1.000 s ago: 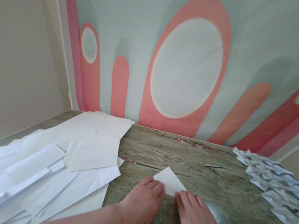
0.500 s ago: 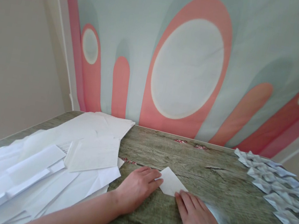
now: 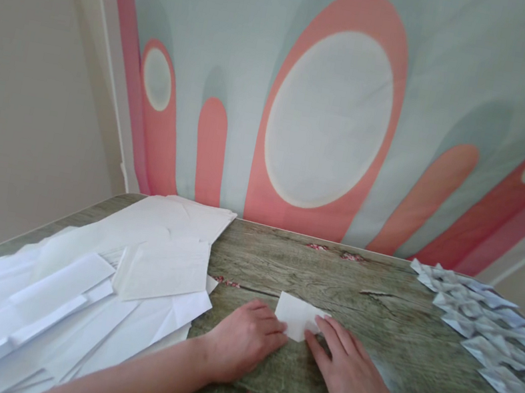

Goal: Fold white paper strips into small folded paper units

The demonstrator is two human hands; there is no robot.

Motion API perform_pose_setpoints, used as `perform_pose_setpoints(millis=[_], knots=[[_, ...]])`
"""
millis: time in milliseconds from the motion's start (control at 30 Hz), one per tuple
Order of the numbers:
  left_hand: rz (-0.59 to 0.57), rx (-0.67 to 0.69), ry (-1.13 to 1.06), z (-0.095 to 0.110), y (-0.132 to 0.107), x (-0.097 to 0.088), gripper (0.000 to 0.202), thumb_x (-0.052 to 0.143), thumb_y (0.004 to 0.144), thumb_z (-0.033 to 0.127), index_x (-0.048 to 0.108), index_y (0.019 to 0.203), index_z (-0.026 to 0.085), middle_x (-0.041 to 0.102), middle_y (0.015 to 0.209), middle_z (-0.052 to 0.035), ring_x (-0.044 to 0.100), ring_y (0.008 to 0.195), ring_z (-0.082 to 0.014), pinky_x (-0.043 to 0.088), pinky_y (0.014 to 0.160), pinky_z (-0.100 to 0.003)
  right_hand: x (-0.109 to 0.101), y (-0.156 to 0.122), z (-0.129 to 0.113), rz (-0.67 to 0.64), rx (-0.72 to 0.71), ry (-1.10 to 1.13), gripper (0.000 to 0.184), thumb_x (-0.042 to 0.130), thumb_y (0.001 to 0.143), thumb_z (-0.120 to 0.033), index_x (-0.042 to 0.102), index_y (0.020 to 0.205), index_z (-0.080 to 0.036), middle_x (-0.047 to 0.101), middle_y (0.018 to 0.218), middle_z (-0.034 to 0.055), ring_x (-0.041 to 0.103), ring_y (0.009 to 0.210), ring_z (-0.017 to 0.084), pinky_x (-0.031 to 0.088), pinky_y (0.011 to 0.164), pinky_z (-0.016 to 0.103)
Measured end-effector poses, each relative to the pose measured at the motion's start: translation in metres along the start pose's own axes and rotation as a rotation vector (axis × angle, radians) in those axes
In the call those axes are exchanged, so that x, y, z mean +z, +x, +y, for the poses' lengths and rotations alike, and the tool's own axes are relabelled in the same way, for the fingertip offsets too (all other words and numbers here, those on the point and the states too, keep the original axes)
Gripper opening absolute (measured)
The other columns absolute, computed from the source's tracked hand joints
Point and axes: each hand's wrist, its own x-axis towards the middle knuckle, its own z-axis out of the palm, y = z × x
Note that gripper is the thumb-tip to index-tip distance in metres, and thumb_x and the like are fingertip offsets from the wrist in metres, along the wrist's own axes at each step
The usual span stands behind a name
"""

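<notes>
A small white piece of folded paper [image 3: 298,316] lies on the wood-patterned table in front of me. My left hand [image 3: 248,340] is closed at its lower left edge, fingers curled and the tips at the paper. At the right edge, my right hand [image 3: 341,366] has its thumb below and its fingers over the upper corner, gripping the paper between them. The fingertips cover parts of both side edges, so the folds there are hidden.
Loose white sheets and folded strips [image 3: 66,297] are heaped on the left of the table [image 3: 281,261]. Several rows of folded paper pieces [image 3: 487,331] stand at the far right. A wall with a pink and grey-green pattern [image 3: 327,120] rises behind the table's back edge.
The folded paper has turned and its outline has changed from a slanted diamond to a more level shape. My right hand's fingers have moved up to its right corner; the left hand has shifted slightly.
</notes>
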Motion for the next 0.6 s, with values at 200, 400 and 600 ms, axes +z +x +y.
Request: perform_pose_setpoints(millis=[200,400,600], knots=[[0.03,0.084,-0.001,0.011,0.001,-0.003,0.022,0.037,0.093,0.019,0.058,0.102,0.019,0.064,0.09,-0.0062,0.057,0.088,-0.0151,0.039,0.085,-0.03,0.004,0.004,0.003,0.011,0.002,0.112,0.034,0.039,0.079,0.002,0.059,0.103,-0.012,0.06,0.103,0.0109,0.056,0.095,0.021,0.051,0.081,0.036],[0.076,0.014,0.013,0.008,-0.001,0.0,0.023,0.035,0.093,0.017,0.058,0.098,0.015,0.063,0.081,-0.0063,0.059,0.076,-0.0144,0.043,0.078,-0.027,-0.007,0.008,0.001,0.005,-0.008,0.149,0.033,0.042,0.08,0.0,0.06,0.105,-0.012,0.061,0.103,0.0118,0.057,0.094,0.021,0.05,0.082,0.037],[0.041,0.017,0.022,0.009,-0.002,0.0,0.02,0.038,0.091,0.017,0.057,0.097,0.015,0.063,0.08,-0.006,0.059,0.076,-0.0153,0.044,0.078,-0.028,-0.005,0.005,0.003,-0.046,-0.048,0.102,0.038,0.04,0.078,0.001,0.058,0.11,-0.011,0.06,0.109,0.0138,0.055,0.101,0.023,0.049,0.083,0.04]])
